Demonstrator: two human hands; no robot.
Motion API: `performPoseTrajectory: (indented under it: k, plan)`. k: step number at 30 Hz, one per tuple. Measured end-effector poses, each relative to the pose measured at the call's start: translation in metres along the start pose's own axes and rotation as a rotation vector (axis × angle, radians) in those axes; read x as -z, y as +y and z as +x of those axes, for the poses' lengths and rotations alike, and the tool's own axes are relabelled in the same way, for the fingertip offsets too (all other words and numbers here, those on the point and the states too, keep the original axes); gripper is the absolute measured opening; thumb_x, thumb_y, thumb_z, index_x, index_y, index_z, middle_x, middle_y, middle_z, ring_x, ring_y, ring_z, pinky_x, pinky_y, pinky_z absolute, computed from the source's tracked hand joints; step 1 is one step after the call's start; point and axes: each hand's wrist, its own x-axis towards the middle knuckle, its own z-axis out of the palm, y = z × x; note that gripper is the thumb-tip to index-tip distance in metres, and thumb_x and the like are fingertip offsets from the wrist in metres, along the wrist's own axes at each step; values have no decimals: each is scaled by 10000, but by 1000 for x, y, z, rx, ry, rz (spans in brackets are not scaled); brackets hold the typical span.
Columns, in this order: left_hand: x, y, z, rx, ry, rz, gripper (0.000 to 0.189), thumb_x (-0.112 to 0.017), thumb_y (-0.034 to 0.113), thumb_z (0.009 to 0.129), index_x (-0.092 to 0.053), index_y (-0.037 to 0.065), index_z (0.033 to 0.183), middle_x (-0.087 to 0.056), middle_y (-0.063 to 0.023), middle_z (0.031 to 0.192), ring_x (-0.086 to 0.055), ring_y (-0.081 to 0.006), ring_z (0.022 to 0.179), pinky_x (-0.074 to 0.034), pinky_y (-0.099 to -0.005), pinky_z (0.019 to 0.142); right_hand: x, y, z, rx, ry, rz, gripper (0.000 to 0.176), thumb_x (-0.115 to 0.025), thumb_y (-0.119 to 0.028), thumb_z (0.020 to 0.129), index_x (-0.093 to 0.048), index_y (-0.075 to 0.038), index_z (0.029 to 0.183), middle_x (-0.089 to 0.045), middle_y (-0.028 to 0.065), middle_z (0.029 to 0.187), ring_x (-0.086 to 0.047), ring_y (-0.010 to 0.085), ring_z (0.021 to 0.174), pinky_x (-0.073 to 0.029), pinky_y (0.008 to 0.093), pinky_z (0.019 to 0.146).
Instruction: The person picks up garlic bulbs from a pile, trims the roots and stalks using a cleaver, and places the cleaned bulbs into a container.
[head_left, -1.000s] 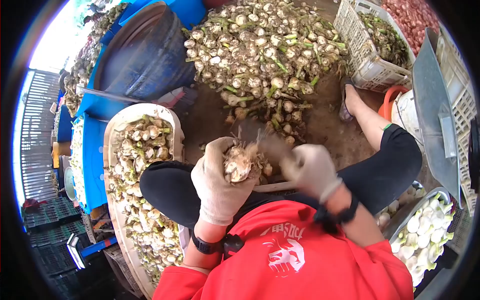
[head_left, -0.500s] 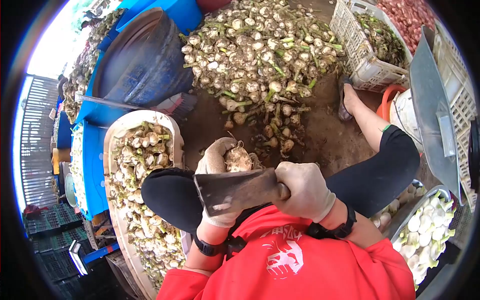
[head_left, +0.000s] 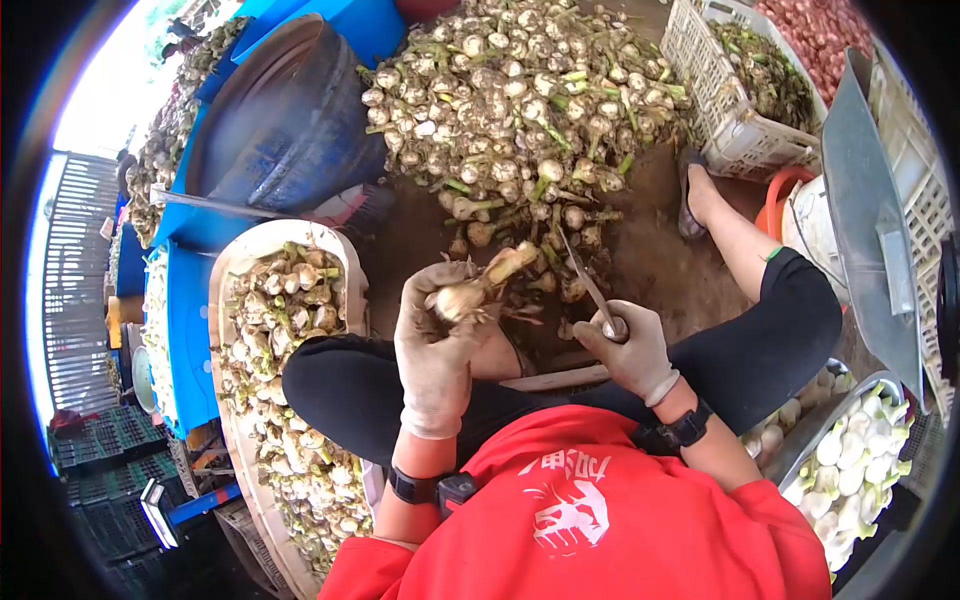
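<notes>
Gloved left hand (head_left: 437, 350): fingers clamped around the bulb (head_left: 460, 300), its stalk (head_left: 512, 261) angled toward the heap of bulbs (head_left: 530, 110); the bulb sits on my neighbour's side of that heap. Gloved right hand (head_left: 636, 352): fingers wrapped on the cleaver (head_left: 590, 284), blade tipped heapward, apart from the bulb. Good practice, I judge: grip the bulb low, fingertips clear of the blade's path; any stroke short and controlled.

I see one camera worn on the head, facing forward and steeply down past the red shirt (head_left: 590, 470). The left hand (head_left: 437, 360) and right hand (head_left: 637, 355) sit close, mid-view; the heap of bulbs (head_left: 520, 110) spreads farther out, toward the top. The wide, rounded view darkens at its corners.
</notes>
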Motion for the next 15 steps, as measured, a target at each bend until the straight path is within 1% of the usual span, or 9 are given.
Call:
performPoseTrajectory:
  k: [2, 3, 6, 7, 9, 10, 12, 14, 15]
  plan:
    - [-1, -6, 3, 67, -1, -168, 358, -685, -100, 805, -538, 36, 1102, -575, -36, 1059, -592, -141, 964, -509, -275, 884, 3, -19, 8, 227, -9, 7, 279, -774, -160, 809, -564, -10, 702, -426, 53, 583, -423, 69, 548, -353, 289, 487]
    - [-4, -9, 2, 101, 13, -218, 344, -678, -105, 807, -527, 44, 1078, -577, -37, 1049, -591, -133, 965, -512, -274, 873, 4, -28, 12, 224, -4, 4, 279, -774, -160, 809, -564, -10, 702, -426, 53, 583, -423, 69, 548, -353, 289, 487]
    - [-17, -2, -9, 140, 54, -206, 350, -682, -112, 796, -517, 54, 1056, -576, -36, 1038, -585, -121, 959, -517, -274, 846, -5, -55, 22, 548, 28, 102, 250, -750, -114, 784, -543, -12, 686, -430, 96, 572, -433, 154, 485, -355, 324, 467]
    - [-22, 1, -11, 131, 77, -149, 367, -691, -114, 783, -518, 57, 1058, -574, -35, 1036, -581, -118, 954, -517, -275, 830, -4, -58, 24, 544, 25, 105, 250, -750, -114, 784, -543, -12, 686, -430, 96, 572, -433, 154, 485, -355, 324, 467]
    - [-18, 0, -14, 80, 39, -145, 316, -700, -52, 817, -514, 55, 1050, -570, -24, 1010, -580, -112, 857, -518, -270, 762, -4, -61, 29, 434, -83, 6, 272, -750, -205, 738, -572, -4, 697, -531, 204, 647, -543, 371, 558, -441, 369, 521]
    - [-14, 10, -15, -33, 44, -23, 307, -697, -36, 828, -510, 51, 1056, -568, -27, 1001, -577, -115, 841, -518, -272, 753, -3, -40, 38, 163, -232, -17, 301, -742, -218, 754, -556, -4, 655, -531, 209, 612, -523, 375, 530, -441, 373, 521]
    - [20, 30, -12, -293, 132, 362, 290, -686, -17, 840, -510, 47, 1061, -571, -42, 996, -575, -134, 851, -507, -277, 761, 2, 20, 25, -37, -266, -8, 322, -751, -217, 794, -561, -25, 619, -520, 95, 532, -493, 182, 481, -403, 322, 498]
    - [69, 65, -17, -432, 464, 618, 263, -721, 10, 814, -550, 47, 1011, -584, -75, 1012, -572, -174, 966, -480, -310, 834, 11, 25, 9, -235, -325, 230, 313, -750, -195, 825, -574, -34, 622, -507, 0, 531, -455, 63, 526, -373, 276, 490]
    - [124, 83, -9, -705, 432, 1016, 326, -743, 71, 828, -599, 34, 1118, -630, -107, 1105, -587, -191, 999, -495, -299, 840, 19, 15, 3, -284, -305, 366, 304, -747, -176, 837, -579, -35, 626, -495, -41, 540, -432, 24, 555, -359, 254, 490]
